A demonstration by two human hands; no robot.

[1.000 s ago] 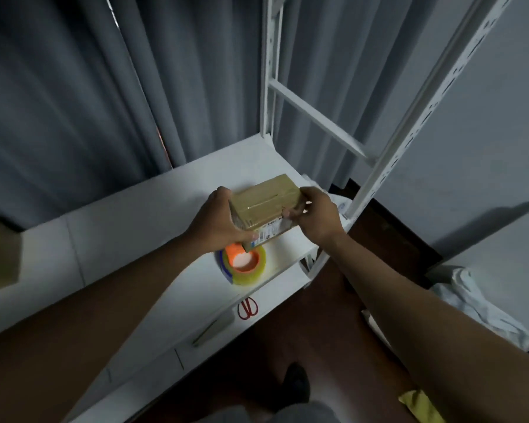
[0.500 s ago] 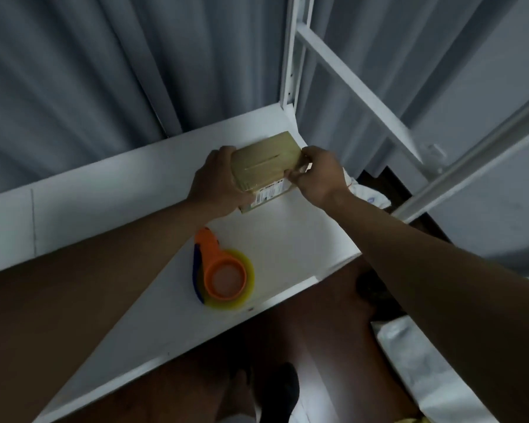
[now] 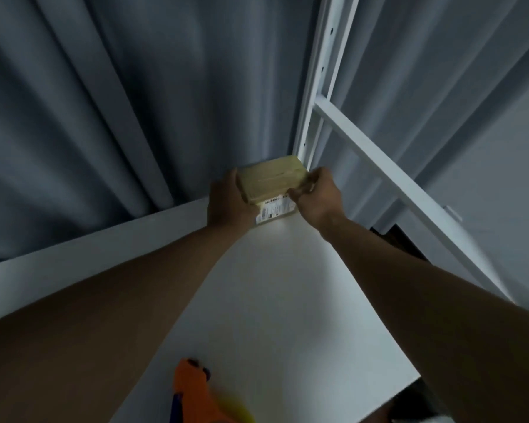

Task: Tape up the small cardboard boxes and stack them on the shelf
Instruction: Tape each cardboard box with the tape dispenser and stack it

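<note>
A white shelf (image 3: 287, 300) fills the lower frame, its back edge running along grey curtains and its far right corner meeting a white perforated upright (image 3: 313, 87). In that corner sits a small cardboard box (image 3: 271, 180), a white label on its near side; it appears to rest on the board, though its underside is hidden. At the near edge lies an orange tape dispenser (image 3: 193, 389) with a blurred yellowish roll, cut off by the frame.

head view | worn high | faces forward-down | close over shelf (image 3: 287, 300)
</note>
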